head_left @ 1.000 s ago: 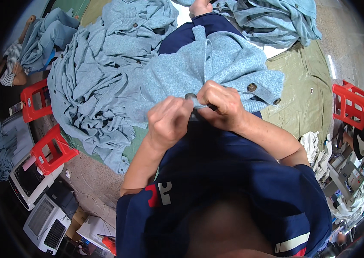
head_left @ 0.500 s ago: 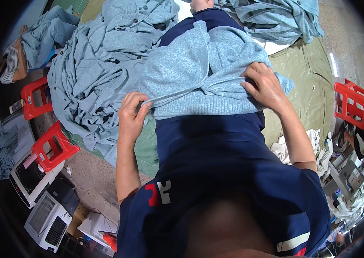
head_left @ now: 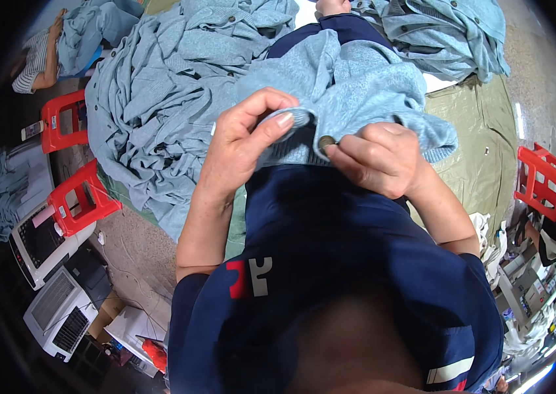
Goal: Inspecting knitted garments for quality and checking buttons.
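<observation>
A light blue knit cardigan [head_left: 380, 82] lies across my lap, over dark blue trousers. My left hand [head_left: 242, 141] pinches a ribbed edge of it between thumb and bent fingers. To the right, the fingers of my right hand [head_left: 383, 157] are closed on the cardigan's other front edge, beside a dark round button [head_left: 326, 142]. A small gap parts the two edges, and dark cloth shows between them. What lies under my right fingers is hidden.
A big heap of similar blue cardigans [head_left: 160, 85] spreads at my left, and another pile [head_left: 449, 33] lies far right on a green tarp [head_left: 478, 125]. Red stools [head_left: 81, 200] stand left, another red stool [head_left: 546, 180] right. A co-worker in a striped top [head_left: 35, 62] handles blue cloth at far left.
Both hands have come closer together at the middle of the cardigan. Its edges are now lifted and a button shows at my right fingers. The whole view has shifted slightly.
</observation>
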Tool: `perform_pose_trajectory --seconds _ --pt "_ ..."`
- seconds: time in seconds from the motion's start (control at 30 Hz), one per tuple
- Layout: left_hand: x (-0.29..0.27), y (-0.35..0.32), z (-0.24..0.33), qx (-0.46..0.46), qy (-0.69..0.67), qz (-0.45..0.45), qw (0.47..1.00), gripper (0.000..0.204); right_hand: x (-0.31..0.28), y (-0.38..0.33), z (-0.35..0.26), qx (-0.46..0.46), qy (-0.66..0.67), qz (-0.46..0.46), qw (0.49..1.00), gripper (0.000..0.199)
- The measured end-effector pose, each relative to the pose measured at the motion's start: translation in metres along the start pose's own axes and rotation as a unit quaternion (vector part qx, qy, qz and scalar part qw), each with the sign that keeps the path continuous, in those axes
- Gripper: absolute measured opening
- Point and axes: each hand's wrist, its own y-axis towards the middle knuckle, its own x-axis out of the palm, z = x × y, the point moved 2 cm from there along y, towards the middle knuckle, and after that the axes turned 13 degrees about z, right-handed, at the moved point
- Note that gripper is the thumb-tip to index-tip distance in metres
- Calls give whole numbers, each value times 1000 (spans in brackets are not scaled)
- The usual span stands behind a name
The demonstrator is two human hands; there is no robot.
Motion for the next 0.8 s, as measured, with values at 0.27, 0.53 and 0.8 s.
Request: perform_pose_trajectory --seconds 0.27,0.53,0.8 --pt "16 -3 -5 3 33 21 999 13 16 0 8 120 8 43 992 17" --pt "28 -5 -6 228 205 38 951 19 25 -9 10 284 95 27 954 28" --pt "27 -1 -21 446 300 4 843 25 32 -20 22 392 195 -14 899 27"
